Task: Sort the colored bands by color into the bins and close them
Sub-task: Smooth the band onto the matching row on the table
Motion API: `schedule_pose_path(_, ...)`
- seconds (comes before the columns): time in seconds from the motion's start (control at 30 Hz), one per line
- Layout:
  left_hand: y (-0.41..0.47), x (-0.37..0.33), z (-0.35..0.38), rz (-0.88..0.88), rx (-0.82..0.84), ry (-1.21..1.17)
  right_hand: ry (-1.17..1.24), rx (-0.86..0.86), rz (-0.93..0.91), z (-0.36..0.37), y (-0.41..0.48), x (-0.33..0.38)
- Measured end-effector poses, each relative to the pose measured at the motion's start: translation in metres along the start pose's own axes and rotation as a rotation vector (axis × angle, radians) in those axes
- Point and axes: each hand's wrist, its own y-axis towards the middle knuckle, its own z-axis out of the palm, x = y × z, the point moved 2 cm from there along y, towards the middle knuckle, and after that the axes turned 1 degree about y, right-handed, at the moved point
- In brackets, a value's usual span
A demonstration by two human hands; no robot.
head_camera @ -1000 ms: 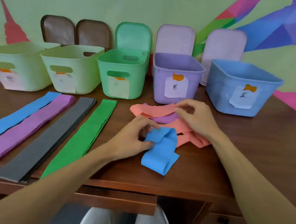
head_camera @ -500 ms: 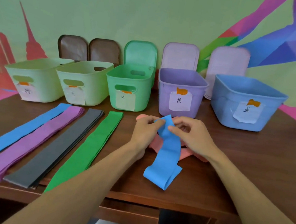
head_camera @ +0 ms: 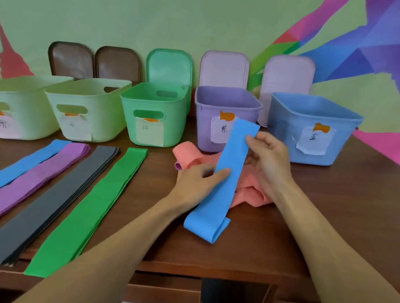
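Observation:
A blue band (head_camera: 225,178) is stretched up from the table, its lower end folded on the wood. My right hand (head_camera: 268,158) pinches its upper part in front of the purple bin (head_camera: 226,100). My left hand (head_camera: 198,183) grips its middle from the left edge. Under it lies a salmon band pile (head_camera: 249,193) with a purple band end (head_camera: 179,166) sticking out. Flat stacks lie at the left: blue (head_camera: 17,169), purple (head_camera: 30,183), grey (head_camera: 47,207), green (head_camera: 94,209). The blue bin (head_camera: 321,110) stands open at the right.
Two pale green bins (head_camera: 15,87) (head_camera: 87,90) and a green bin (head_camera: 150,99) stand open in the row at the back. Lids (head_camera: 223,70) lean against the wall behind the bins. The table's front edge (head_camera: 230,275) runs near my forearms.
Both hands lifted the blue band off the pile and drew it out longer; my right hand raised its top end toward the purple bin, my left slid down to its middle.

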Motion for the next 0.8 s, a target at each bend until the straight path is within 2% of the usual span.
schedule_pose_path(0.2, -0.003, 0.006, 0.001, 0.032, 0.072, -0.110, 0.257, -0.205, 0.031, -0.020, 0.004, 0.004)
schedule_pose_path(0.37, -0.003, 0.001, 0.003, 0.085, 0.072, -0.043, 0.279, -0.243, 0.093, -0.025, 0.005, -0.002)
schedule_pose_path(0.43, -0.004, -0.001, 0.004, 0.167, 0.040, 0.034, 0.277, -0.261, 0.104, -0.027, 0.005, -0.004)
schedule_pose_path(0.5, -0.003, -0.005, 0.005, 0.266, 0.017, 0.180, 0.228, -0.296, 0.095, -0.028, 0.006, -0.007)
schedule_pose_path(0.6, -0.004, -0.019, 0.003, 0.348, 0.030, 0.342, -0.089, -0.375, -0.067, -0.034, 0.008, -0.006)
schedule_pose_path(0.67, -0.005, -0.031, -0.001, 0.364, 0.032, 0.317, -0.179, -0.422, -0.145, -0.030, 0.009, 0.002)
schedule_pose_path(0.8, -0.004, -0.051, -0.020, 0.285, -0.077, 0.155, -0.123, -0.441, -0.152, -0.016, 0.020, 0.021)
